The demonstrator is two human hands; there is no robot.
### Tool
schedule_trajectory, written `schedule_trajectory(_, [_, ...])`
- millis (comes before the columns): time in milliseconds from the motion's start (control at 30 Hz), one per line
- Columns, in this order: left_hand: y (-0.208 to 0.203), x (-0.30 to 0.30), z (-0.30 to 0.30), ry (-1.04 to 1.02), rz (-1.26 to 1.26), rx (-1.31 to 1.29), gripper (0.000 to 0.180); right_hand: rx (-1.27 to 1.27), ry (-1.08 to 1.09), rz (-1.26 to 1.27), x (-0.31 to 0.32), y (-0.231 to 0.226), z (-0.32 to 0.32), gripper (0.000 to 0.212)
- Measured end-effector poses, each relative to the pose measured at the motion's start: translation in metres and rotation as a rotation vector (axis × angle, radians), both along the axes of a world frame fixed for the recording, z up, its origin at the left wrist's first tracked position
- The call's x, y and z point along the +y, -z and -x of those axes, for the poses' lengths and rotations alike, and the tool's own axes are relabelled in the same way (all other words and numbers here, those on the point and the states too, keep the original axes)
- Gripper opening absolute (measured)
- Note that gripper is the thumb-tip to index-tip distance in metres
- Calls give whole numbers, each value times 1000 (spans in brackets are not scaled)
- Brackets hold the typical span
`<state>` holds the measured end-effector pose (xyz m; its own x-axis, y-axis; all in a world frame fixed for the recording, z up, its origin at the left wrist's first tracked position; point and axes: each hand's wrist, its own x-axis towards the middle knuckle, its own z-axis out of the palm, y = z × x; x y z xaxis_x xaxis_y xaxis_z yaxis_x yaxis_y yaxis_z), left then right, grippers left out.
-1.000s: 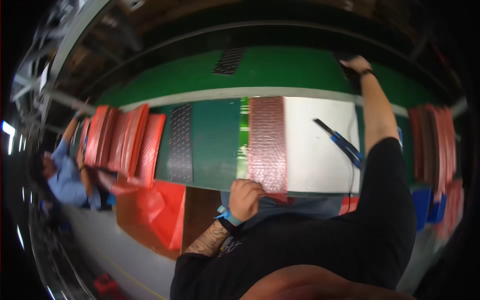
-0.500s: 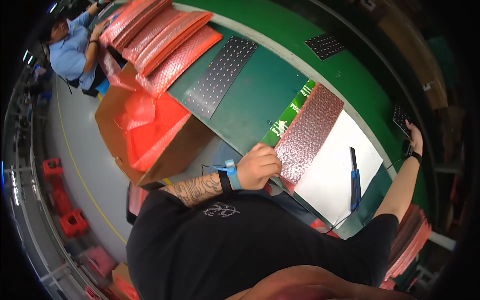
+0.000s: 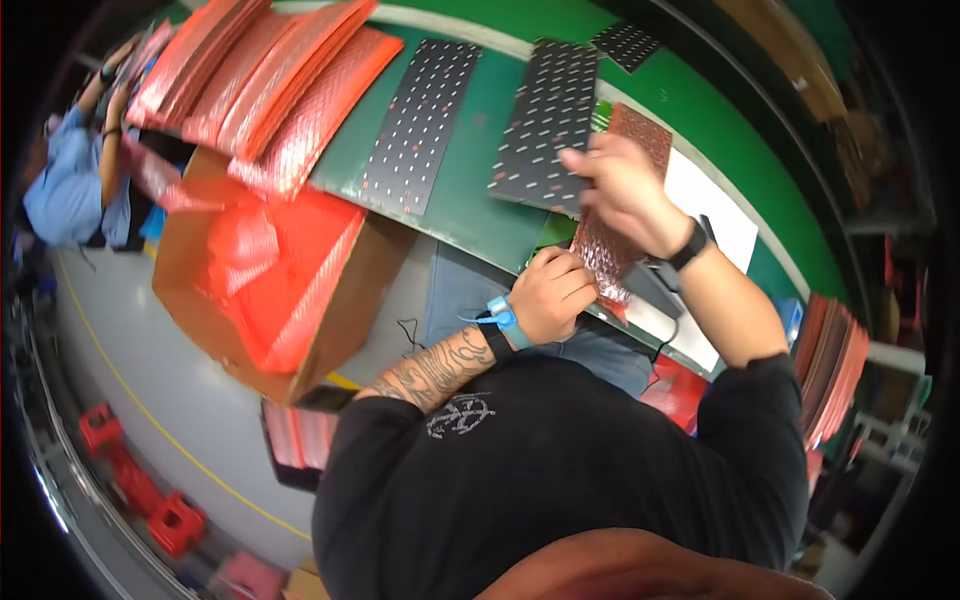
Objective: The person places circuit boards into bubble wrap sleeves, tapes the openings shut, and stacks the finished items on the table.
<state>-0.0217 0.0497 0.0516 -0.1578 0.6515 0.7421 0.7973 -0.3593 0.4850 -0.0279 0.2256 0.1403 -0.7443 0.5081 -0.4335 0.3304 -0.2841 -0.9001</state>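
Observation:
My right hand [image 3: 628,195] is closed on the edge of a black panel [image 3: 545,115] dotted with white rectangles, holding it tilted over the bench. Slightly blurred, the hand passes above a pink bubble-wrap bag [image 3: 645,135]. At the bag's near end my left hand [image 3: 553,295] has its fingers curled and pressed onto the opening edge. Another dotted panel [image 3: 422,125] lies flat on the green bench to the left. White paper [image 3: 705,205] shows beside the bag, partly covered by my right forearm.
Stacked pink bubble-wrap packs [image 3: 290,75] fill the bench's left end. Below them stands a cardboard box [image 3: 370,290] with pink wrap inside. A third dotted panel [image 3: 628,45] lies beyond the bench. A co-worker in a blue shirt [image 3: 70,190] is at far left.
My right hand has come in from the far right, bringing the dotted panel over the bag. My left hand stays at the bag's near end. The view has shifted.

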Motion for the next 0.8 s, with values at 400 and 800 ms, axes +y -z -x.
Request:
schedule_trajectory(400, [4,0,-18,-37,-26,-14,24,-405,-277,16,-13,12,21,21])
schedule_trajectory(800, [1,9,-2,23,168,71,26,-643,358,-1020,344,31,33,82])
